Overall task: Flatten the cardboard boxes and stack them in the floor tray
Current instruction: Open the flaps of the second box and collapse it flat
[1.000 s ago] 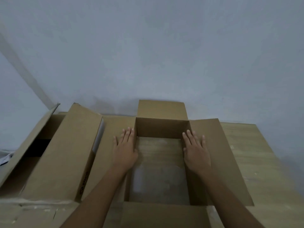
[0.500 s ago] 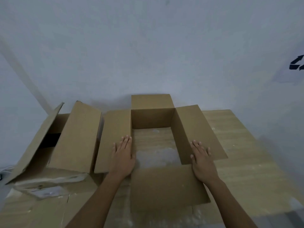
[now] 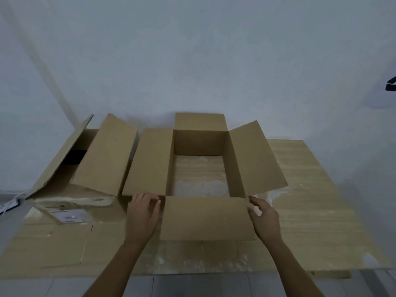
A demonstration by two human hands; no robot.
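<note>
An open cardboard box (image 3: pixel 255 159) stands in the middle of the wood-patterned table (image 3: pixel 310 206). Its four flaps are splayed outward, and the table surface shows through its open bottom. The near flap (image 3: pixel 205 217) lies flat toward me. My left hand (image 3: pixel 142 217) is at the box's near-left corner, fingers curled over it and thumb against the flap's left edge. At the near-right corner, my right hand (image 3: pixel 264 219) pinches the flap's right edge. No floor tray is in view.
A second cardboard box (image 3: pixel 105 153) lies tilted just left of the first, flaps open, with a white label (image 3: pixel 68 216) on its near side. A white cable (image 3: pixel 8 205) runs past the table's left edge. The wall stands close behind; grey floor tiles (image 3: pixel 192 286) show in front.
Both hands slid back from lying flat on the side flaps to the box's two near corners, fingers now bent. The view pulled back, so the table's front edge shows.
</note>
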